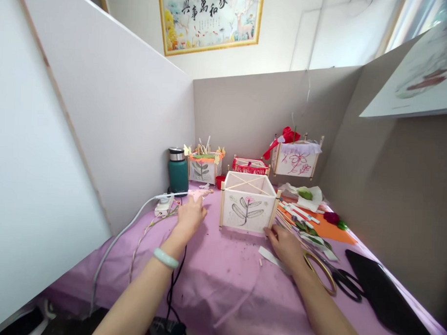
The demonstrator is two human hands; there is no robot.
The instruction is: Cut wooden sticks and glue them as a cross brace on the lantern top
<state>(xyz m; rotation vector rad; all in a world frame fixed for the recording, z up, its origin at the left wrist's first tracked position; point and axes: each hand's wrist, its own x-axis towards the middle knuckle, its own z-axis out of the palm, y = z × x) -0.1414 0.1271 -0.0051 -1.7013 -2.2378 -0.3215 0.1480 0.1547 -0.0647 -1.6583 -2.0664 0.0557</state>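
A white box lantern (248, 207) with wooden sticks at its corners and a drawn plant with a pink flower stands upright on the pink tablecloth (219, 284). At its lower right corner, my right hand (282, 242) touches the frame with bent fingers. My left hand (191, 216) is to the left of the lantern, its fingers closed at a small pink object (197, 192) that the hand partly covers. A pale green bangle is on my left wrist. Beside my right hand lies a white paper strip (271, 257).
Behind stand a teal bottle (178, 172), a lantern with butterflies (203, 170), a red-fringed one (250, 165) and a hanging lantern (296, 160). Markers (298, 212), scissors (346, 279) and a black flat object (391, 300) lie right; a power strip (164, 205) and cables lie left.
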